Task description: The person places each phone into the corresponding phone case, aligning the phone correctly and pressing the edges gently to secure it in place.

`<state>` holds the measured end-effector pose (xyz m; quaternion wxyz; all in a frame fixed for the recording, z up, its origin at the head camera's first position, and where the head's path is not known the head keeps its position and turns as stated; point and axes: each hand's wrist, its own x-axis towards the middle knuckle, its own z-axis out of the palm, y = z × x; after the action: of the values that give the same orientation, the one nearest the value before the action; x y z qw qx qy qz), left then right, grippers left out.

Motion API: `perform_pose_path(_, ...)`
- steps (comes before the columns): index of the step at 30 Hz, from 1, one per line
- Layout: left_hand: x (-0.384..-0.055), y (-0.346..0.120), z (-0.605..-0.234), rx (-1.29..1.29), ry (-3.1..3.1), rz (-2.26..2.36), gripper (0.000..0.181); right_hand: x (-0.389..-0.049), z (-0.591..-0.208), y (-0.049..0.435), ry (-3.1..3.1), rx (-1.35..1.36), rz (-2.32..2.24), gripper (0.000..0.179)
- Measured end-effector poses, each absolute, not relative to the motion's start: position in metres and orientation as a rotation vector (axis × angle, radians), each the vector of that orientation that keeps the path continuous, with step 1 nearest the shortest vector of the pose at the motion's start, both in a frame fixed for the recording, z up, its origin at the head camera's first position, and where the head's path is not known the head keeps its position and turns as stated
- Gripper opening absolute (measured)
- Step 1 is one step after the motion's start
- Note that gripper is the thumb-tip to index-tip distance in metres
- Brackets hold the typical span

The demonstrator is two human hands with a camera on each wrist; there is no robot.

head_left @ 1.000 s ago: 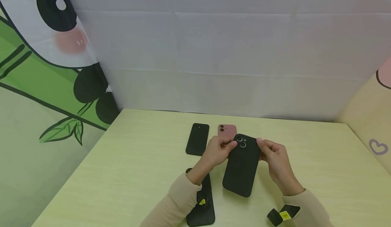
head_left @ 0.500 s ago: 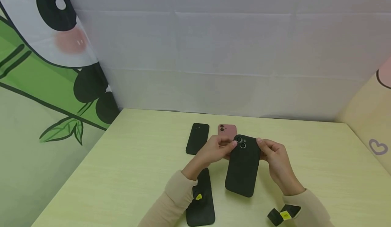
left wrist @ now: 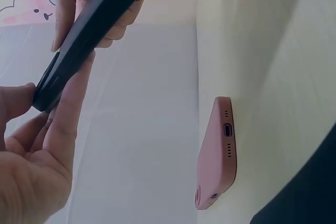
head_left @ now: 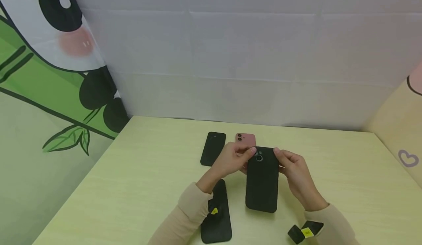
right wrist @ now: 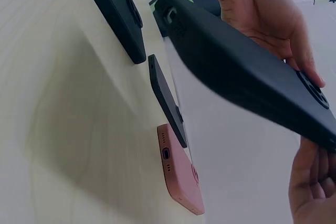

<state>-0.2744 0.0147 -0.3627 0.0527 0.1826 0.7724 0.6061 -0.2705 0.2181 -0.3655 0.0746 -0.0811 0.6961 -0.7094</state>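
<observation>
Both hands hold a black cased phone [head_left: 262, 186] above the table, its back with round camera rings turned to the head view. My left hand [head_left: 232, 159] pinches the upper left corner, the thumb over part of the camera area. On the upper right corner, my right hand [head_left: 295, 175] grips with the thumb on the back and fingers behind. In the left wrist view the phone's side edge [left wrist: 86, 35] shows, with a thin dark sliver standing out near the thumb. The right wrist view shows its bottom end [right wrist: 181, 24] hanging free.
Behind the hands a pink phone [head_left: 245, 138] lies on the table [head_left: 158, 171]. A thin black phone [head_left: 212, 148] is left of it. Nearer, another black phone [head_left: 224, 223] lies partly under the left forearm. Black wrist mounts with yellow tags sit at both sleeves.
The held phone has turned from a slant to nearly upright in the head view. The left thumb covers more of the camera rings, and the left forearm has shifted slightly left.
</observation>
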Motion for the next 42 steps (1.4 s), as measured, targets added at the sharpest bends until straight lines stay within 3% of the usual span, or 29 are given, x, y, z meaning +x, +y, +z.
perform_pose_path(9,-0.274,-0.001,-0.351,0.537,2.412,1.959,0.03,-0.272,-0.367,0.22,2.075,-0.427,-1.869,0.026)
perform_pose_path(19,-0.281,-0.011,-0.352,0.225,2.503,2.173,0.027,-0.275,-0.378,0.223,1.842,-0.78,-1.47,0.037)
perform_pose_path(33,-0.282,-0.011,-0.346,-0.007,2.252,2.304,0.023,-0.274,-0.381,0.223,1.791,-0.823,-1.467,0.031)
perform_pose_path(42,-0.285,-0.019,-0.346,-0.064,1.952,2.35,0.031,-0.275,-0.38,0.225,1.751,-0.869,-1.503,0.032)
